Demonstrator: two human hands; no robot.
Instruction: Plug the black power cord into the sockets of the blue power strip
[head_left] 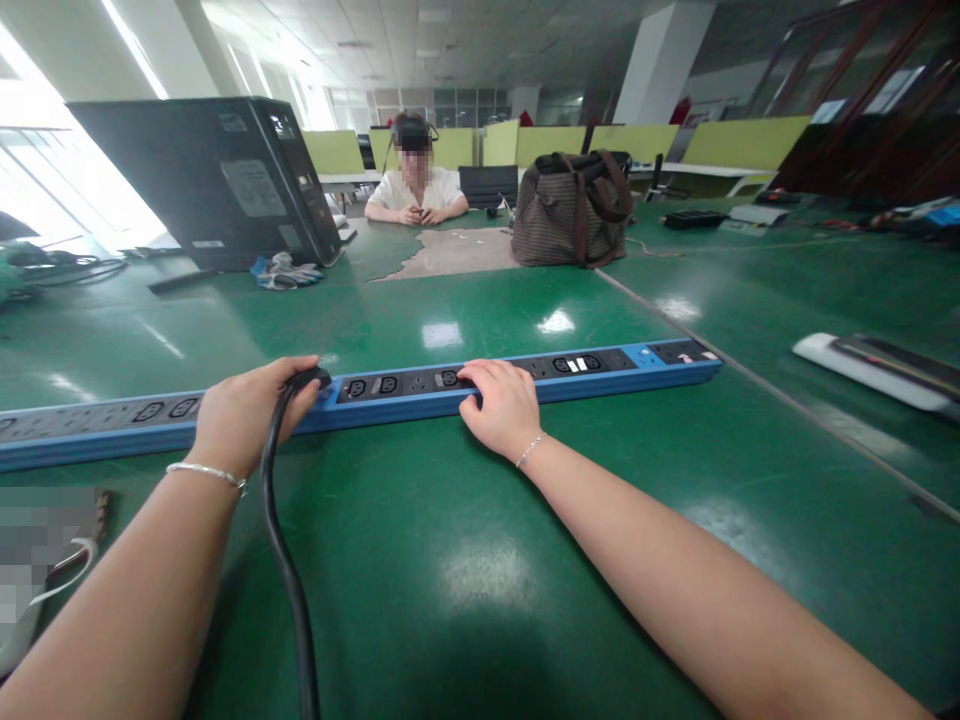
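A long blue power strip (420,405) with black socket panels lies across the green table. My left hand (251,405) is closed round the thick black power cable (281,560) near its end, just above the strip's middle. From there the cable hangs down toward the near edge of view. Fingers bent over the sockets, my right hand (504,405) grips the strip right of its middle, thumb at the near side. Part of the strip is hidden behind my left hand.
A black computer tower (217,185) stands at the back left, with gloves (285,272) beside it. A brown bag (551,215) sits at the back. Across the table (600,560) sits a person (416,190). A white-and-black device (885,375) lies at right.
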